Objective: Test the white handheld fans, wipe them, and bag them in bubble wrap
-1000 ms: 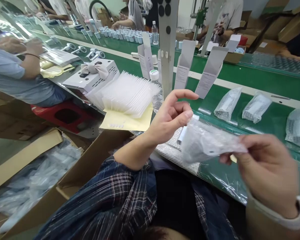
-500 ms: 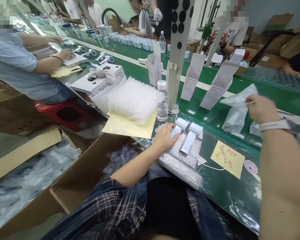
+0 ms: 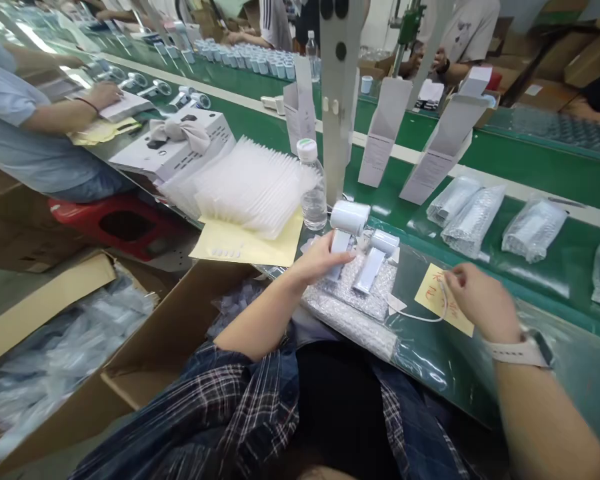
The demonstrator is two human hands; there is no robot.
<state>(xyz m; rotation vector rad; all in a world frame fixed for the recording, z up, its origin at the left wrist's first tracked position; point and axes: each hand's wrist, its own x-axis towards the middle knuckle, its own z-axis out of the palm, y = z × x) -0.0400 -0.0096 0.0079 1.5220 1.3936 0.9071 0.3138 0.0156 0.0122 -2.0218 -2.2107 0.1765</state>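
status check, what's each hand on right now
Left hand gripping the white device by its handle, lifted off the bubble wrap. Right hand pinching the white cable over the yellow note. Second device lies alongside.

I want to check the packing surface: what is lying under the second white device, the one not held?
Under the second white device lies a bubble-wrap sheet on the green table. What the wrap covers cannot be seen.

You're on a factory packing line: long green conveyor belt (image 3: 510,160) carrying bagged units (image 3: 473,217), upright open cartons (image 3: 443,150), stacked plastic trays (image 3: 253,187), cardboard boxes (image 3: 145,353) of bags beside your seat, co-workers (image 3: 25,140) seated along both sides.
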